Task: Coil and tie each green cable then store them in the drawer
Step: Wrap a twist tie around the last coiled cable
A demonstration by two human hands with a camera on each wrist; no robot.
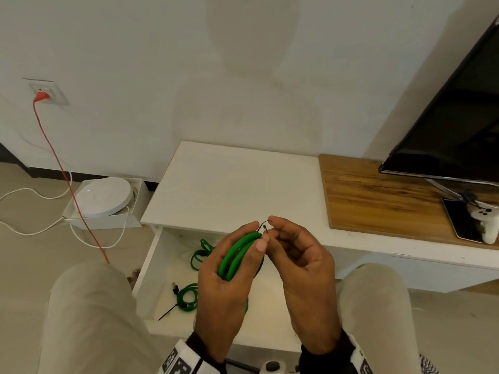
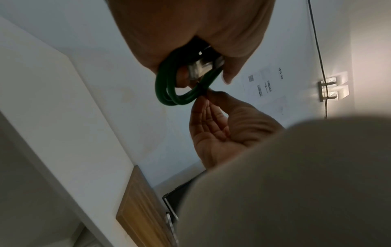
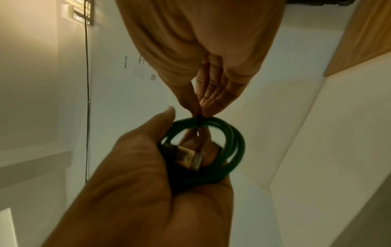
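My left hand (image 1: 255, 236) grips a coiled green cable (image 1: 237, 255) over the open white drawer (image 1: 151, 265). My right hand (image 1: 268, 228) pinches a thin black tie (image 1: 263, 225) at the top of the coil. In the right wrist view the right hand (image 3: 200, 113) holds the tie where it crosses the cable (image 3: 234, 142), and a metal connector (image 3: 190, 157) lies inside the coil, held by the left hand (image 3: 137, 175). The left wrist view shows the cable (image 2: 169, 93) and the right hand (image 2: 217, 130). Two more green cables (image 1: 201, 252) (image 1: 187, 296) lie in the drawer, one with a black tie (image 1: 168, 311).
A white cabinet top (image 1: 229, 184) runs behind the drawer. On a wooden board (image 1: 378, 198) to the right stand a TV (image 1: 453, 117), a phone (image 1: 459, 220) and a white controller (image 1: 486, 225). On the floor at left are a round white device (image 1: 102, 198) and an orange cable (image 1: 54, 157).
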